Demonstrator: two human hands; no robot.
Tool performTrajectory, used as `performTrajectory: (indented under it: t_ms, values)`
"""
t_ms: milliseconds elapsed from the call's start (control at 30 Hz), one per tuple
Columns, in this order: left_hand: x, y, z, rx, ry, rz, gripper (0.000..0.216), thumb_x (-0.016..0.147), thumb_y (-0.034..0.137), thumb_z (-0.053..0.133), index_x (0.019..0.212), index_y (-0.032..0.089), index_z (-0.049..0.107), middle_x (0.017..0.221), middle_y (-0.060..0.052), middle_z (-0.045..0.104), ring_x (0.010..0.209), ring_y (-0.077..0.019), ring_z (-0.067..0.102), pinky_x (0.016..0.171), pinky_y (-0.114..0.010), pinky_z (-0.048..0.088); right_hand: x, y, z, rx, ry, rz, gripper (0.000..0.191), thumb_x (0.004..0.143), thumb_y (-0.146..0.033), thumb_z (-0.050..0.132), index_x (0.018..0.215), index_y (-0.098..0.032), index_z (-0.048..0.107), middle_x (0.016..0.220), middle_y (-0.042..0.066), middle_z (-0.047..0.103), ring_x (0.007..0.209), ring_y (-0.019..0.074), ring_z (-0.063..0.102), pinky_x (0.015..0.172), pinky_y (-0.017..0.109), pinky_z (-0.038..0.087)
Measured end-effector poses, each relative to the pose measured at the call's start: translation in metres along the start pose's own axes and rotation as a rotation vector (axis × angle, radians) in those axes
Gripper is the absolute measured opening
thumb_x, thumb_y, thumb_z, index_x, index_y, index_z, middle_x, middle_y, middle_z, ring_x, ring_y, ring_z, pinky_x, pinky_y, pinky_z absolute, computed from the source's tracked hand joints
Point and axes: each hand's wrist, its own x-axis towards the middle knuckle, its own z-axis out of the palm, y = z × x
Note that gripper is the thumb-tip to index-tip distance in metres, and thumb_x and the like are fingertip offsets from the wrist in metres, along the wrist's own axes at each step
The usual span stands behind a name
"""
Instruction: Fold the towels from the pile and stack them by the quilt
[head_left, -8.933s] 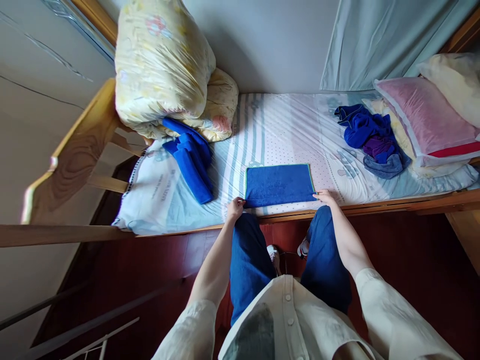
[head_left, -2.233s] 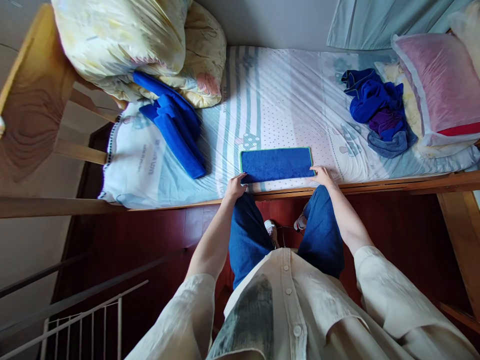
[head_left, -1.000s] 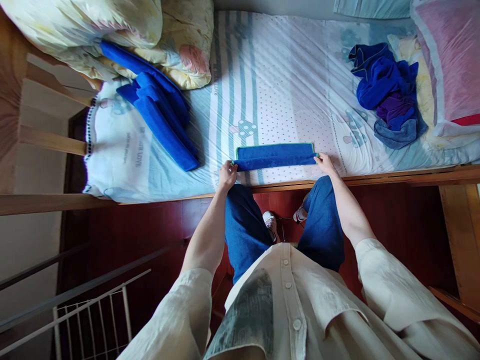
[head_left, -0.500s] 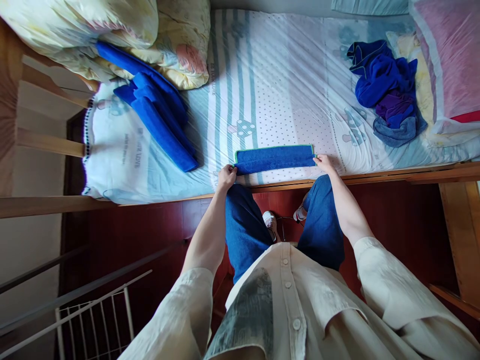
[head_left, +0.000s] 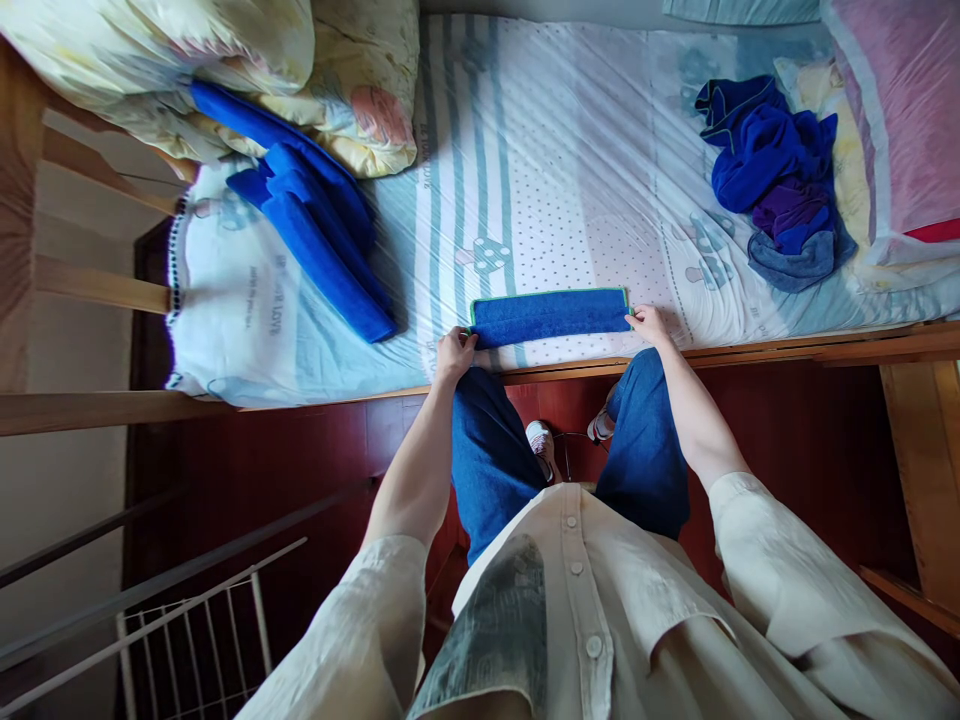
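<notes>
A blue towel with a green edge (head_left: pixel 551 315) lies folded into a narrow strip near the bed's front edge. My left hand (head_left: pixel 454 352) pinches its left end, fingers closed on the cloth. At the strip's right end, my right hand (head_left: pixel 649 324) grips the towel in the same way. Both arms reach forward over my knees in blue jeans.
A stack of folded blue towels (head_left: pixel 315 235) rests at the left by a yellow duvet (head_left: pixel 247 60). A heap of loose blue and purple cloths (head_left: pixel 776 190) lies at the right beside a pink pillow (head_left: pixel 896 120). The wooden bed rail (head_left: pixel 750 355) runs along the front; a white rack (head_left: pixel 195 640) stands at lower left.
Since the earliest frame the towel has been folded from a wide rectangle into a narrow strip. In the last second the near edge went over and the strip settled flat; my hands stay at its ends.
</notes>
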Motion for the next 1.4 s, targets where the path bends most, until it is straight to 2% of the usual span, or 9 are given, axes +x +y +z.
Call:
performTrajectory:
  t_ms: [100,200,367,533,700,833,900,1133,1400]
  values:
    - [-0.002,0.000,-0.002,-0.017,0.042,0.090,0.025,0.088,0.026,0.060,0.111,0.020,0.065,0.105,-0.012,0.073,0.108,-0.0298,0.068,0.107,-0.046,0.052,-0.004,-0.005,-0.005,-0.029,0.037,-0.028,0.025,0.088,-0.037,0.072,0.108,-0.021,0.073,0.092,0.007,0.078,0.090,0.0264,0.072,0.091,0.043,0.060]
    - [-0.005,0.000,-0.006,-0.007,0.086,0.186,0.030,0.086,0.023,0.062,0.115,0.020,0.064,0.120,-0.015,0.067,0.120,-0.0323,0.063,0.113,-0.048,0.048,-0.008,-0.011,-0.009,-0.065,0.061,-0.064,0.031,0.087,-0.026,0.073,0.118,-0.020,0.071,0.109,0.010,0.077,0.091,0.0253,0.071,0.096,0.044,0.059]
    - [-0.009,0.006,-0.012,0.003,0.061,0.326,0.026,0.089,0.021,0.058,0.113,0.021,0.068,0.124,-0.014,0.067,0.130,-0.0316,0.058,0.119,-0.047,0.044,-0.014,-0.020,-0.013,-0.107,0.055,-0.122,0.028,0.090,-0.024,0.070,0.118,-0.021,0.073,0.116,0.011,0.074,0.093,0.0255,0.070,0.094,0.042,0.059]
    - [-0.010,0.009,-0.010,-0.007,-0.014,0.368,0.028,0.093,0.027,0.057,0.115,0.020,0.072,0.129,-0.012,0.072,0.133,-0.0294,0.060,0.121,-0.047,0.044,-0.017,-0.026,-0.013,-0.099,0.068,-0.205,0.024,0.092,-0.021,0.067,0.113,-0.022,0.077,0.124,0.011,0.074,0.113,0.0288,0.068,0.104,0.045,0.057]
    - [-0.007,0.005,-0.006,-0.022,-0.052,0.352,0.041,0.089,0.033,0.070,0.127,0.019,0.073,0.139,-0.013,0.070,0.139,-0.0302,0.059,0.126,-0.047,0.041,-0.017,-0.025,-0.010,-0.102,0.017,-0.258,0.025,0.089,-0.032,0.076,0.112,-0.022,0.081,0.127,0.011,0.076,0.126,0.0324,0.064,0.116,0.054,0.050]
    - [-0.003,-0.001,-0.002,-0.028,-0.079,0.375,0.053,0.081,0.028,0.077,0.133,0.018,0.071,0.144,-0.013,0.069,0.143,-0.0309,0.058,0.128,-0.047,0.039,-0.014,-0.020,-0.006,-0.094,-0.029,-0.294,0.052,0.074,-0.050,0.091,0.118,-0.024,0.081,0.135,0.012,0.074,0.132,0.0361,0.063,0.117,0.057,0.050]
    - [-0.001,-0.004,0.000,-0.024,-0.087,0.384,0.057,0.077,0.021,0.075,0.134,0.017,0.070,0.145,-0.014,0.068,0.144,-0.0312,0.057,0.129,-0.046,0.038,-0.012,-0.017,-0.005,-0.107,-0.051,-0.308,0.055,0.071,-0.048,0.094,0.119,-0.024,0.080,0.137,0.011,0.072,0.133,0.0366,0.062,0.118,0.057,0.050]
    - [0.005,-0.008,0.003,-0.030,-0.104,0.391,0.067,0.070,0.008,0.066,0.137,0.017,0.069,0.145,-0.013,0.068,0.146,-0.0321,0.055,0.131,-0.049,0.037,-0.010,-0.016,-0.004,-0.152,-0.067,-0.303,0.046,0.076,-0.013,0.076,0.121,-0.022,0.079,0.139,0.010,0.072,0.134,0.0345,0.062,0.120,0.056,0.049]
    - [0.006,-0.004,0.002,-0.069,-0.076,0.379,0.060,0.073,0.008,0.060,0.131,0.016,0.072,0.140,-0.012,0.071,0.142,-0.0294,0.059,0.129,-0.046,0.039,-0.009,-0.018,-0.004,-0.091,-0.026,-0.289,0.057,0.077,-0.003,0.059,0.127,-0.022,0.079,0.136,0.006,0.075,0.132,0.0294,0.064,0.121,0.051,0.049]
